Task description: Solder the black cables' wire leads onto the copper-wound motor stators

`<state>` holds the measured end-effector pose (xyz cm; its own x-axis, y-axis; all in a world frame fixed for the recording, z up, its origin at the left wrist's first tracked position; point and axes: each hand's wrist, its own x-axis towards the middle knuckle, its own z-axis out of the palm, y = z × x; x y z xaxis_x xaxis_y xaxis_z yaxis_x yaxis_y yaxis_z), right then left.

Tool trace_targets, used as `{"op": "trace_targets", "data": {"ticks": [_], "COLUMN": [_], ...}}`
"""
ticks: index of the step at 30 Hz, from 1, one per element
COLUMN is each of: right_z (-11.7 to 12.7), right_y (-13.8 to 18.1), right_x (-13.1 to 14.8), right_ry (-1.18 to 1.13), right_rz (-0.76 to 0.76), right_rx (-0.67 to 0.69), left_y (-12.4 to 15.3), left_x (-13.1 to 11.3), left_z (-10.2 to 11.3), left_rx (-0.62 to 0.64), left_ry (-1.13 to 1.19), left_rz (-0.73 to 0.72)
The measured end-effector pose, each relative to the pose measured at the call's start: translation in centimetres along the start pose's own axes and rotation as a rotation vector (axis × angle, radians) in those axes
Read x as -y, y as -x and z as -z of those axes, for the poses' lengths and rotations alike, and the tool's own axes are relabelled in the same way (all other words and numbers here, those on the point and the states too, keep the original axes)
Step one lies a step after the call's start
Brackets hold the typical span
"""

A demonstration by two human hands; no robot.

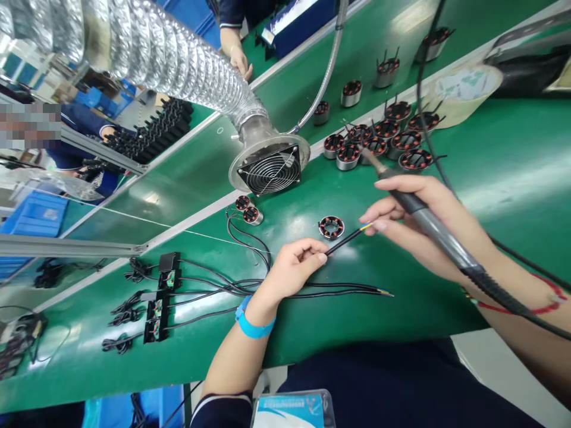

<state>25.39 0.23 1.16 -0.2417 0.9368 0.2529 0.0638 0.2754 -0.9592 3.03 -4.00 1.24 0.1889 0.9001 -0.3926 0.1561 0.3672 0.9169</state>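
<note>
My left hand (294, 264) pinches a thin black cable (345, 241) near its stripped end, above the green bench. My right hand (417, 223) grips a soldering iron (428, 223) like a pen, and its fingertips also touch the cable's bare tip. The iron's point reaches toward a cluster of copper-wound stators (379, 145). A single stator (331, 226) lies on the mat just beyond the cable. More black cables (339, 291) run under my left hand to small black boards (158, 300) at the left.
A fume fan (270, 169) on a silver flexible duct (147, 50) stands behind the work spot, with two stators (248, 209) by it. A tape roll (464, 89) sits far right. Another person's hand (238, 59) rests across the conveyor. Blue bins (33, 214) sit left.
</note>
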Motion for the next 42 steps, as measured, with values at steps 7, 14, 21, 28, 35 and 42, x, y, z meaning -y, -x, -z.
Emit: {"op": "trace_targets", "data": {"ticks": [7, 14, 21, 28, 35, 42], "right_z": [-1.3, -1.2, -0.9, -1.3, -1.6, -1.5], "right_y": [0.5, 0.4, 0.3, 0.7, 0.8, 0.7], "right_x": [0.6, 0.8, 0.5, -0.6, 0.8, 1.5], "right_ry": [-0.139, -0.122, -0.179, -0.284, -0.199, -0.156], "right_rz": [-0.069, -0.038, -0.117, -0.193, -0.133, -0.072], "right_rx": [-0.023, -0.014, 0.018, 0.027, -0.018, 0.061], "left_y": [-0.1, -0.3, -0.2, -0.7, -1.1, -0.5], "left_x": [-0.2, 0.0, 0.3, -0.9, -2.1, -2.7], "left_z": [-0.2, -0.5, -0.5, -1.8, -3.0, -3.3], "left_rx": [0.013, 0.025, -0.023, 0.002, 0.006, 0.117], "left_ry": [0.051, 0.052, -0.044, -0.126, -0.212, -0.114], "left_rz": [0.034, 0.048, -0.089, -0.248, -0.245, -0.23]}}
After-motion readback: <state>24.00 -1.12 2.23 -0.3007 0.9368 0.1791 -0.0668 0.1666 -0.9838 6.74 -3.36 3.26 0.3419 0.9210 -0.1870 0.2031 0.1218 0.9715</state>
